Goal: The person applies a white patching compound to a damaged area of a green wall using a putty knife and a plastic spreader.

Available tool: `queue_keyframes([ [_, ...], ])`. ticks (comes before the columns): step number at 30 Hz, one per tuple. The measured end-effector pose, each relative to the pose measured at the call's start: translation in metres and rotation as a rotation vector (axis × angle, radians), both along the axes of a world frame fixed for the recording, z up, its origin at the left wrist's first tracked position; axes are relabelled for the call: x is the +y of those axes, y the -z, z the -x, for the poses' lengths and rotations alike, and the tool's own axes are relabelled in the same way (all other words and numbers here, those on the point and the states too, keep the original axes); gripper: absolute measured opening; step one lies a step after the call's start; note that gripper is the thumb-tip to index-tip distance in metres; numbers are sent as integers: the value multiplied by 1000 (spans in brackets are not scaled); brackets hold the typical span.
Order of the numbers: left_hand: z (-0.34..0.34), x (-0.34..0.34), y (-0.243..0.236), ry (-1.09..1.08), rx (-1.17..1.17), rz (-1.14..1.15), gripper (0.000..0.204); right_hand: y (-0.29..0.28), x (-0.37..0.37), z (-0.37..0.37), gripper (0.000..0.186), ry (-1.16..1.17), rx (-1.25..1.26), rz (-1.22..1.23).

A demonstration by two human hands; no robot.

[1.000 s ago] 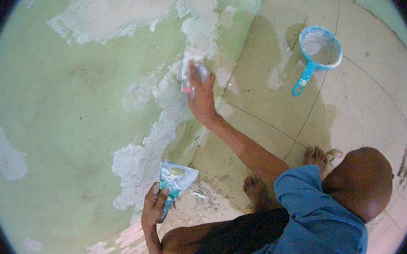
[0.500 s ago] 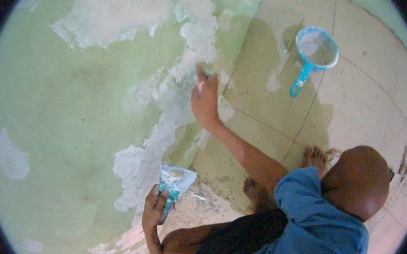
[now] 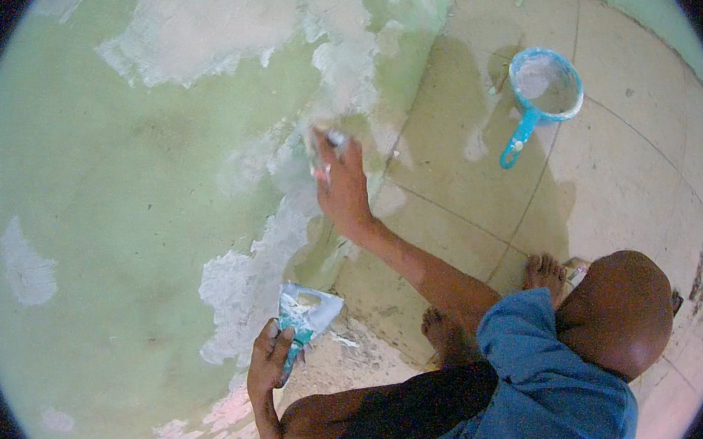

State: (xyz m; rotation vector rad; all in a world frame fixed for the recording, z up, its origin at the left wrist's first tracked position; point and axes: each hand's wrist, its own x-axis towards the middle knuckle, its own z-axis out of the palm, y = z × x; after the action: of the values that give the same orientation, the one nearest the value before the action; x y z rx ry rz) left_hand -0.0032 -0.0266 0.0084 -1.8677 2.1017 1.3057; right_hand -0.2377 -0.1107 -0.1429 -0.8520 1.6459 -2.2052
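Actually, your left grip (image 3: 267, 360) was pinching a scraper (image 3: 297, 329) by its green handle, with white paste (image 3: 292, 305) smeared on the blade just ahead of that grip. Your right grip (image 3: 343, 189) was at the green wall (image 3: 141, 170), farther forward and to the right of the left one, its fingers closed around a pale tool (image 3: 336, 139) too blurred to name. White patches (image 3: 245, 290) covered the wall between both grips. Well to the right of your right grip, a blue dipper (image 3: 563, 104) with pale paste inside stood on the floor (image 3: 636, 164).
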Motion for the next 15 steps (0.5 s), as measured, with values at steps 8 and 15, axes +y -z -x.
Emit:
queue_keyframes([
  [8,5,2,-2,8,11,-3,19,30,1,18,80,44,23,-137],
  [15,3,0,-4,28,-58,9,19,55,9,-48,92,-144,282,-96],
])
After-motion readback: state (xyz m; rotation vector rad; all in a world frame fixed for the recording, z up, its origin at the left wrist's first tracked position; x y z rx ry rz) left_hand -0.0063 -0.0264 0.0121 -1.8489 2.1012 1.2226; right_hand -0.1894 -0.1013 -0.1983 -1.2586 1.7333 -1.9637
